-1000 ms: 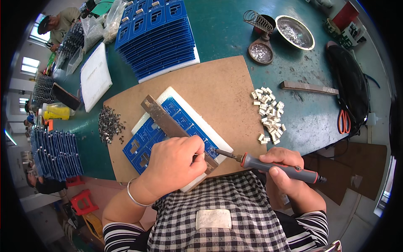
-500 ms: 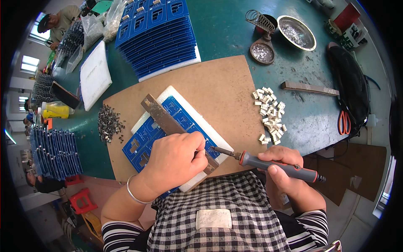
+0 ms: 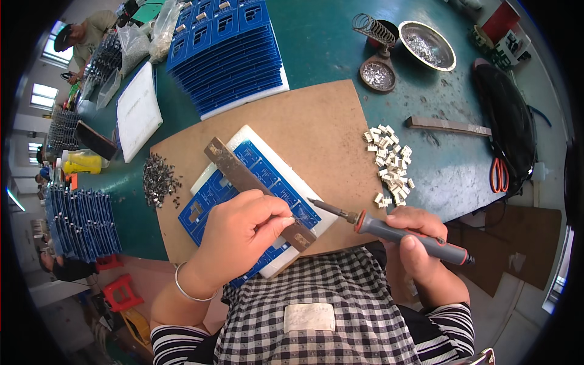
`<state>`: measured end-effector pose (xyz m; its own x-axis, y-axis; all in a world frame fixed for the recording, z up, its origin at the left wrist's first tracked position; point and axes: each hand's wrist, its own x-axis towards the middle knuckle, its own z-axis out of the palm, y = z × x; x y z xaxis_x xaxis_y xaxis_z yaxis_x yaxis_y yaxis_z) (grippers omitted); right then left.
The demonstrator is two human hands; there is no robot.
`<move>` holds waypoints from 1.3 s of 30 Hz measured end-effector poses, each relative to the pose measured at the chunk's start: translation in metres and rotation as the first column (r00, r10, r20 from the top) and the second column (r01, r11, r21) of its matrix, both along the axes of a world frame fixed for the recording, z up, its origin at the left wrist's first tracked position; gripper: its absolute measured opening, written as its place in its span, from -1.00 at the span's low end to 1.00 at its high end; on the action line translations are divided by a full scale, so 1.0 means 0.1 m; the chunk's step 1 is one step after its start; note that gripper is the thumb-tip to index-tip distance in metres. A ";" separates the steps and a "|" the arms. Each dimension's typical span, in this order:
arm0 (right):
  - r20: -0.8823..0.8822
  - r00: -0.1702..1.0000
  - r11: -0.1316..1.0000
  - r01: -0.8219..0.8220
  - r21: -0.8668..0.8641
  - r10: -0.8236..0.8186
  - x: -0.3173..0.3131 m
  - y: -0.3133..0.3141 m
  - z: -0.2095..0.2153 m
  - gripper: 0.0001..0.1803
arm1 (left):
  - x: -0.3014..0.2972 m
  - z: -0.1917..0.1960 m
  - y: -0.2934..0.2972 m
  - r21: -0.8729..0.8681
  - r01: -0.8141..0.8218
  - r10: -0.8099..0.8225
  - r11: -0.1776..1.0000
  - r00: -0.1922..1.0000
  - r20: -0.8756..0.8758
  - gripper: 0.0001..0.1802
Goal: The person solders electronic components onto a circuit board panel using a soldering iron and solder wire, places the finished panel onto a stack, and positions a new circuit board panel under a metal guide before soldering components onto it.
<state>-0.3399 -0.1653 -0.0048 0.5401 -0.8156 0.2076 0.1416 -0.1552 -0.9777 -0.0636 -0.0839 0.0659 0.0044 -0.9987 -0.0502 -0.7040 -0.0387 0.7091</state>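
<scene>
Green surface (image 3: 322,55) is carrying a brown board (image 3: 304,115) near the front edge. Beyond that, foam slab (image 3: 246,100) is lying under a stack of blue boards (image 3: 234,70). Right: coil stand (image 3: 383,53) and metal bowl (image 3: 452,53) are sitting side by side, metal bar (image 3: 449,126) lying nearer; white connectors (image 3: 395,163) are lying heaped along the brown board's right edge. Left: row of blue boards (image 3: 82,222) is standing near yellow tub (image 3: 83,162).

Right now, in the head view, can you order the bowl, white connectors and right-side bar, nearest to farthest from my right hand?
1. White connectors: ahead of your right hand, slightly left.
2. Right-side bar: farther ahead, right of the connectors.
3. Bowl: farthest ahead, beyond the bar.
</scene>
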 end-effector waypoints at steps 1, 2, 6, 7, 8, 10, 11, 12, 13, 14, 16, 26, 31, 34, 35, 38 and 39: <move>0.040 0.999 1.000 0.029 -0.001 -0.029 -0.03 0.00 0.00 -0.64 | -0.02 0.00 0.02 -0.003 -0.019 0.019 1.000 1.000 0.011 -0.91; 0.018 1.000 0.999 0.026 -0.033 -0.026 -0.07 0.00 -0.01 -0.64 | -0.05 -0.01 0.04 -0.007 -0.037 0.037 0.999 0.999 0.021 -0.92; -0.017 1.000 0.997 -0.017 -0.078 0.015 -0.16 0.04 -0.02 -0.65 | -0.11 -0.04 0.10 0.022 -0.033 0.033 0.999 0.999 -0.003 -0.92; -0.020 0.999 0.997 -0.031 -0.073 0.029 -0.17 0.06 -0.02 -0.65 | -0.11 -0.04 0.10 0.020 -0.003 0.002 1.000 1.000 0.018 -0.91; -0.011 0.999 0.997 -0.049 -0.063 0.048 -0.18 0.07 -0.03 -0.66 | -0.11 -0.06 0.09 0.020 0.027 -0.028 0.999 0.999 0.039 -0.91; -0.045 0.997 0.996 -0.058 -0.064 0.056 -0.19 0.08 -0.03 -0.67 | -0.11 -0.07 0.07 0.005 0.073 -0.073 0.997 0.993 0.092 -0.90; -0.055 0.997 0.996 -0.064 -0.068 0.060 -0.19 0.09 -0.04 -0.68 | -0.11 -0.08 0.06 -0.010 0.089 -0.087 0.996 0.988 0.124 -0.90; -0.059 0.996 0.995 -0.067 -0.072 0.062 -0.19 0.09 -0.04 -0.68 | -0.12 -0.08 0.05 -0.023 0.105 -0.100 0.994 0.983 0.157 -0.89; -0.062 0.996 0.995 -0.070 -0.072 0.065 -0.19 0.09 -0.04 -0.69 | -0.12 -0.09 0.04 -0.005 0.115 -0.113 0.993 0.981 0.155 -0.91; -0.060 0.996 0.995 -0.070 -0.072 0.066 -0.18 0.09 -0.05 -0.69 | -0.13 -0.09 0.02 0.013 0.125 -0.126 0.992 0.980 0.153 -0.92; -0.065 0.996 0.996 -0.069 -0.062 0.065 -0.17 0.10 -0.05 -0.70 | -0.12 -0.08 -0.02 0.054 0.136 -0.142 0.989 0.979 0.143 -0.93; -0.072 0.995 0.997 -0.071 -0.040 0.068 -0.16 0.11 -0.06 -0.69 | -0.08 -0.07 -0.14 0.190 0.169 -0.193 0.967 0.974 0.120 -0.91; -0.074 0.994 0.997 -0.081 -0.014 0.080 -0.16 0.11 -0.06 -0.69 | -0.10 -0.06 -0.13 0.181 0.167 -0.193 0.969 0.972 0.134 -0.91; -0.075 0.994 0.997 -0.082 -0.010 0.081 -0.14 0.11 -0.06 -0.69 | -0.10 -0.06 -0.13 0.186 0.162 -0.190 0.969 0.971 0.144 -0.91; -0.075 0.994 0.997 -0.077 -0.011 0.076 -0.14 0.12 -0.06 -0.69 | -0.11 -0.06 -0.13 0.187 0.161 -0.189 0.969 0.971 0.145 -0.91; -0.084 0.994 0.997 -0.075 0.001 0.075 -0.14 0.12 -0.06 -0.69 | -0.11 -0.06 -0.13 0.172 0.162 -0.188 0.972 0.971 0.149 -0.90; -0.088 0.993 0.997 -0.077 0.007 0.078 -0.14 0.12 -0.06 -0.69 | -0.11 -0.06 -0.13 0.164 0.163 -0.188 0.973 0.970 0.152 -0.90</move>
